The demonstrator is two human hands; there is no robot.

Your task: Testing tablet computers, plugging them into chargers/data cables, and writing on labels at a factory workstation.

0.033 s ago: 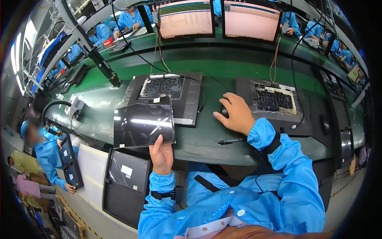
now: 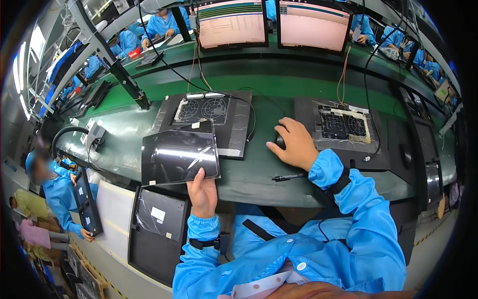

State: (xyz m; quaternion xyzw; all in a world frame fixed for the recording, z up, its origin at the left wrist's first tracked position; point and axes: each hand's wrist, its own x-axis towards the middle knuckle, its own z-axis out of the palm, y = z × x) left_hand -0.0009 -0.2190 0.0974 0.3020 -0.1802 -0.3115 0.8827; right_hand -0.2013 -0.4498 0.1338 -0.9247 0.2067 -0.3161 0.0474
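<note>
Using the left dark board point(image 2: 236, 130) as reference, proceed left to right. Far left of it, a co-worker point(image 2: 57, 193) supports a dark tray point(image 2: 89, 204) with both hands, one toward each end. Left of the board and nearer the wearer, an open tray point(image 2: 155, 256) contains a film-covered plate point(image 2: 172, 218); this position probably suits left-hand reach. The glossy panel point(image 2: 175, 155) is at the board's near-left corner, overlapping it in view; contact between them cannot be confirmed. The left hand point(image 2: 203, 198) pinches the panel's near edge, thumb on the face, other fingers hidden beneath. Such an edge grip presumably leaves most of the face uncovered. Right of the board, the right hand point(image 2: 299, 148) drapes over a black mouse point(image 2: 280, 142), fingers loosely spread; the gap between boards likely gives the mouse working room. A pen point(image 2: 288, 177) lies right of the board, nearer the wearer. Farther right, a second dark board point(image 2: 305, 113) carries a patterned plate point(image 2: 343, 124).
</note>
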